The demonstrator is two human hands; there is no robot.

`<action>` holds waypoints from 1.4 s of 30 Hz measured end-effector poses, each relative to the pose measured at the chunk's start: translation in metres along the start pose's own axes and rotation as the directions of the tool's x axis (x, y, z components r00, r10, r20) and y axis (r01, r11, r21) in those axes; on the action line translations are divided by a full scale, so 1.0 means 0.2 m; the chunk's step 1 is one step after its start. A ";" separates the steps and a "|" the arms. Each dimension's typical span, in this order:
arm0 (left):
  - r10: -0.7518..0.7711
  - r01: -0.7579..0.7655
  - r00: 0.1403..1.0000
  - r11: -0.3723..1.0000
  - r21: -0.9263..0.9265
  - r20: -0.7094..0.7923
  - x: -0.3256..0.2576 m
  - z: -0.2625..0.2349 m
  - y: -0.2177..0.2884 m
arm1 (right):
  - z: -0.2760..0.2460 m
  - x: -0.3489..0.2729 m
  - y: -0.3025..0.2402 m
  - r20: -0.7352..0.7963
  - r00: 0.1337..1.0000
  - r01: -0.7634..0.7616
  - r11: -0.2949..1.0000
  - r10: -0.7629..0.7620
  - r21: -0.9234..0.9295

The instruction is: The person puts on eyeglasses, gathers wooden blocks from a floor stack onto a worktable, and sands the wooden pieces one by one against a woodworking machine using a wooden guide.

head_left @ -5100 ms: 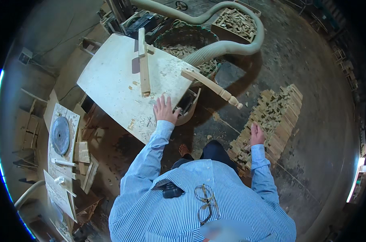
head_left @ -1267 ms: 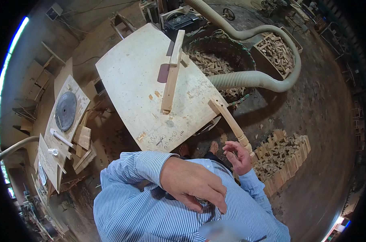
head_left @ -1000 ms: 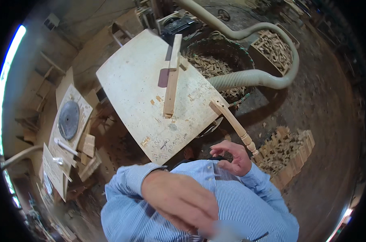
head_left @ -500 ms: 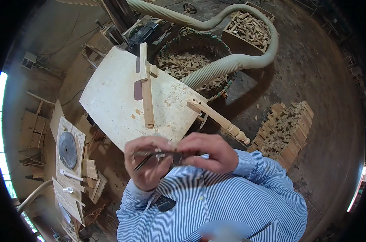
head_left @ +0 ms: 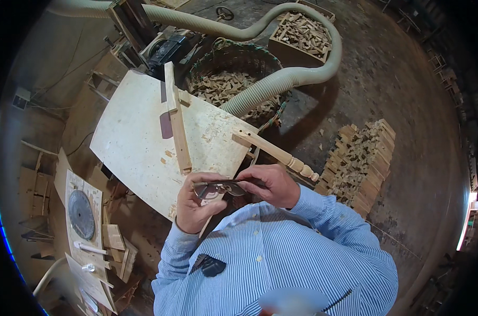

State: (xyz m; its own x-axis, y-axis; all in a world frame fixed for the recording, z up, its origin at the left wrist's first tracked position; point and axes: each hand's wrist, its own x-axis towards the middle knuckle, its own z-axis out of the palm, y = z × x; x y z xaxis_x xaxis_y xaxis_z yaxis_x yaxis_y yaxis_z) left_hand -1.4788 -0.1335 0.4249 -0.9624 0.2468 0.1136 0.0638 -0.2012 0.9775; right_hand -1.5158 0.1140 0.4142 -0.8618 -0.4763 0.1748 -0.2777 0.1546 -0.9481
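A pair of eyeglasses (head_left: pixel 233 189) with a thin dark frame is held level between my two hands, over the near edge of the white tabletop (head_left: pixel 128 121). My left hand (head_left: pixel 194 208) is closed round the left rim, fingers behind and thumb below. At the right end, my right hand (head_left: pixel 275 183) pinches the frame between thumb and fingers. Just beyond my left hand, a long squared wooden piece (head_left: pixel 180 137) lies on the tabletop. A turned wooden leg (head_left: pixel 281 154) juts off the right edge, beyond my right hand.
A wicker basket (head_left: pixel 197 62) of wood offcuts stands behind the tabletop, with a thick ribbed hose (head_left: pixel 281 80) curving over it. A wooden box (head_left: pixel 297 55) of offcuts is farther back. Stacked wood pieces (head_left: pixel 373 168) lie at right; a bench with a round grey disc (head_left: pixel 81 213) is at left.
My left fingers have closed in on the eyeglasses, which now show their lenses and are less blurred. The surroundings have shifted slightly left and up in view.
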 end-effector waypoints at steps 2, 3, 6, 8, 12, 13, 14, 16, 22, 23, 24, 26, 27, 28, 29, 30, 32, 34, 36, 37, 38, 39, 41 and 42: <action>0.018 -0.015 0.998 0.998 -0.053 0.058 -0.01 -0.06 0.02 | -0.03 0.00 0.00 0.056 0.987 0.157 0.959 -0.147 -0.236; -0.071 0.070 0.995 0.997 0.013 0.063 -0.02 -0.09 0.03 | -0.04 -0.01 -0.01 0.063 0.987 0.158 0.959 -0.147 -0.235; -0.160 0.151 0.987 0.966 0.209 0.024 -0.05 -0.13 0.05 | -0.08 -0.04 -0.05 0.085 0.980 0.197 0.924 -0.179 -0.329; -0.235 0.198 0.958 0.956 0.216 0.163 -0.06 -0.16 0.06 | -0.09 -0.05 -0.06 0.074 0.986 0.165 0.893 -0.148 -0.419; -0.008 0.010 0.999 0.999 -0.032 0.045 -0.06 -0.14 0.02 | -0.06 -0.04 -0.07 -0.008 0.998 0.063 0.952 -0.069 -0.301; 0.019 -0.017 0.999 0.998 -0.061 0.032 -0.06 -0.16 0.02 | -0.04 -0.03 -0.07 -0.052 0.998 -0.036 0.979 0.026 -0.199; 0.019 -0.018 1.000 0.998 -0.055 0.020 -0.05 -0.17 0.02 | -0.02 -0.02 -0.07 -0.032 0.999 -0.012 0.980 0.006 -0.197; 0.157 -0.157 0.988 0.973 -0.169 -0.014 -0.04 -0.17 0.03 | 0.03 0.00 -0.10 -0.206 0.971 -0.088 0.984 0.119 0.156; 0.458 -0.493 0.858 0.862 -0.120 -0.234 -0.02 -0.09 0.25 | 0.00 0.15 -0.32 -0.342 0.897 0.352 0.920 -0.279 0.174; 0.522 -0.546 0.823 0.835 -0.061 -0.222 -0.02 -0.08 0.31 | -0.01 0.17 -0.37 -0.360 0.848 0.468 0.868 -0.389 0.166; 0.577 -0.594 0.785 0.804 -0.012 -0.224 -0.02 -0.07 0.37 | -0.01 0.19 -0.43 -0.378 0.799 0.553 0.819 -0.467 0.156; 0.662 -0.672 0.726 0.741 0.015 -0.187 -0.04 -0.05 0.49 | -0.03 0.21 -0.54 -0.324 0.745 0.643 0.757 -0.583 0.116; 0.732 -0.738 0.663 0.675 0.027 -0.158 -0.05 -0.04 0.54 | -0.03 0.21 -0.59 -0.278 0.703 0.700 0.705 -0.654 0.111; 0.732 -0.738 0.663 0.675 0.029 -0.160 -0.05 -0.04 0.58 | -0.04 0.22 -0.63 -0.270 0.697 0.704 0.706 -0.665 0.078; 0.774 -0.777 0.623 0.629 0.022 -0.112 -0.06 -0.04 0.62 | -0.05 0.22 -0.66 -0.230 0.657 0.749 0.657 -0.718 0.090; 0.812 -0.813 0.580 0.582 0.012 -0.064 -0.07 -0.03 0.65 | -0.05 0.23 -0.69 -0.206 0.624 0.780 0.617 -0.753 0.105; 0.828 -0.831 0.555 0.556 -0.011 -0.076 -0.10 0.02 0.69 | -0.05 0.22 -0.75 -0.227 0.608 0.794 0.584 -0.760 0.170; 0.786 -0.792 0.610 0.599 -0.122 -0.104 -0.15 0.07 0.74 | -0.03 0.21 -0.80 -0.252 0.605 0.795 0.561 -0.755 0.228; 0.744 -0.750 0.658 0.634 -0.189 -0.116 -0.19 0.09 0.81 | 0.00 0.20 -0.83 -0.309 0.580 0.814 0.531 -0.754 0.234; 0.717 -0.730 0.683 0.665 -0.157 -0.139 -0.20 0.10 0.84 | 0.01 0.18 -0.86 -0.331 0.596 0.803 0.537 -0.731 0.259; 0.682 -0.700 0.713 0.699 -0.142 -0.163 -0.23 0.12 0.88 | 0.03 0.15 -0.87 -0.342 0.613 0.790 0.546 -0.712 0.280; 0.640 -0.665 0.744 0.738 -0.118 -0.190 -0.26 0.14 0.91 | 0.02 0.11 -0.89 -0.356 0.610 0.793 0.542 -0.708 0.279; 0.681 -0.695 0.704 0.719 -0.002 -0.202 -0.25 0.10 0.94 | -0.03 0.03 -0.91 -0.364 0.630 0.777 0.555 -0.686 0.298; 0.735 -0.741 0.663 0.671 0.015 -0.142 -0.23 0.08 0.94 | -0.07 -0.01 -0.93 -0.332 0.647 0.762 0.570 -0.686 0.308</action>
State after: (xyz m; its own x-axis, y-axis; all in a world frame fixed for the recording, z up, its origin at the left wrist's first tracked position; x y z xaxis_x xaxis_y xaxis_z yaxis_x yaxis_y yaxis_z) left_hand -1.4176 -0.1677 0.6056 -0.6282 -0.1189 0.7689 0.7604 -0.3034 0.5743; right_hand -1.4678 0.0992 0.5940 -0.5082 -0.1270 0.8518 -0.6842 -0.5413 -0.4888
